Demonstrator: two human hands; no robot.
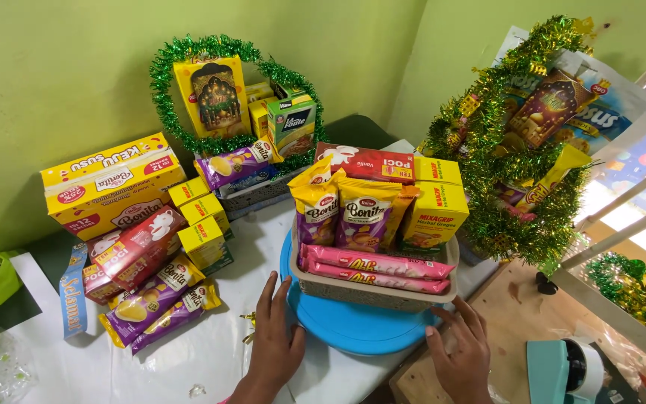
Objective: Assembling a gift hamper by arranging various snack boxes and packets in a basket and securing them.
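Grey woven plastic basket (pixel 371 293), full of snack packets, sits on a round blue plastic turntable (pixel 353 329). Left hand (pixel 274 340) at 8 o'clock, right hand (pixel 461 352) at 4 o'clock, both open, fingertips touching; rotate evenly, keeping the basket centred.

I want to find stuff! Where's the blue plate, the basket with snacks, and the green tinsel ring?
blue plate (pixel 353 329), head view, bare front rim.
basket (pixel 368 295), head view, front wall.
green tinsel ring (pixel 164 71), head view, upper left curve.

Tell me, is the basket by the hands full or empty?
Full. The grey basket on the blue round tray holds snack packets, yellow boxes and pink wafer packs, reaching above its rim.
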